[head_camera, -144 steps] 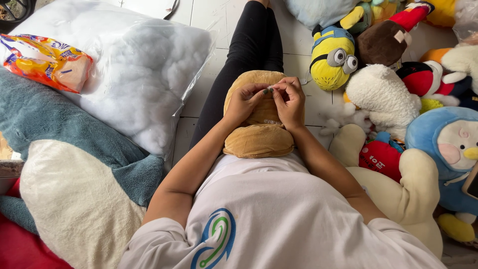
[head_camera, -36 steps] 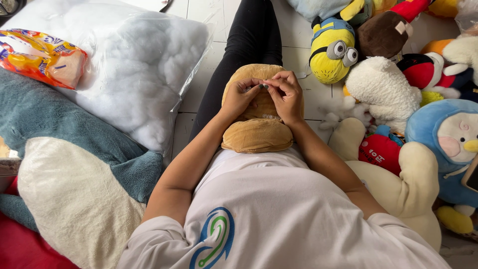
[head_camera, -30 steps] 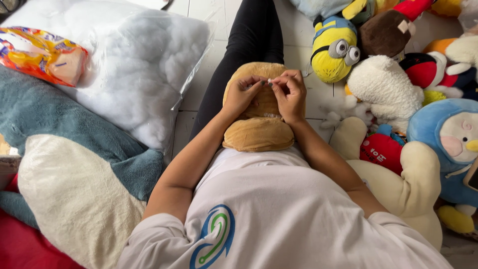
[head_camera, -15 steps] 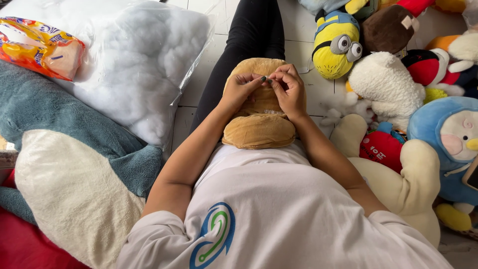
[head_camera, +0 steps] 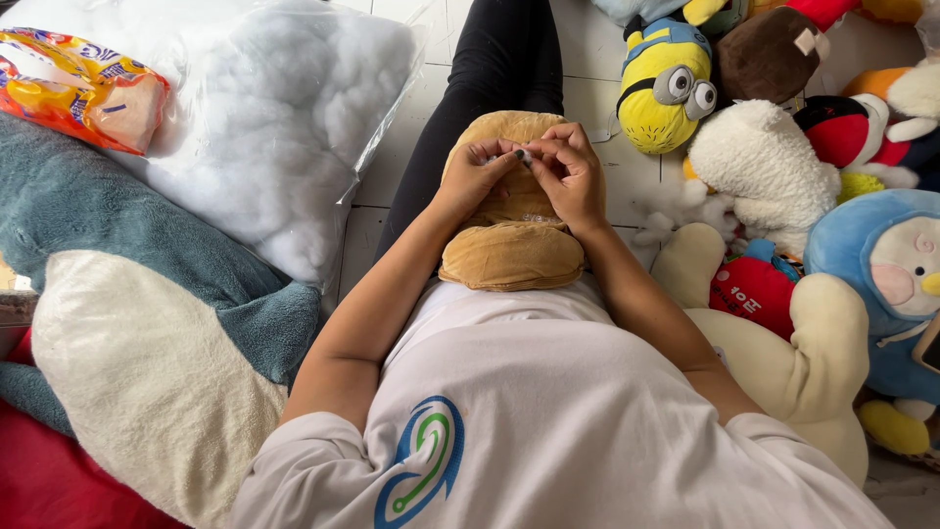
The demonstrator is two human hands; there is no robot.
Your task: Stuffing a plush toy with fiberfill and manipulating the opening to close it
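Change since earlier: both hands had crept a little up the toy toward 12 o'clock, and the fingertips had drawn closer together over its upper half.
Tan plush toy (head_camera: 509, 250): lay lengthwise on the person's lap, against the white shirt (head_camera: 548, 411) at 6 o'clock and running out over the black-trousered leg (head_camera: 490, 69) toward 12 o'clock.
Left hand (head_camera: 473, 176): rested on the toy's upper left, thumb and forefinger pressed together on something small and pale; what it was could not be told.
Right hand (head_camera: 571, 176): curled on the toy's upper right, fingertips pinched at the same spot, touching the left hand's tips.
Handling: the toy looked light, soft and yielding, its pile not slippery; it seemed unlikely to break. A hold on the plump body, or a pinch of fabric near the seam, looked best, since the stuffing would give under pressure.
Surface: white tiled floor (head_camera: 392, 211) with dark joints.
At 10 o'clock: clear bag of white stuffing (head_camera: 274, 127), with an orange packet (head_camera: 78, 88) on its left edge.
At 8 o'clock: large teal and cream plush (head_camera: 127, 323), touching the bag.
At 2 to 4 o'clock: heap of soft toys, among them a yellow goggle-eyed toy (head_camera: 666, 93), a white fluffy toy (head_camera: 759, 167) and a blue round-faced toy (head_camera: 881, 284), near the right arm.
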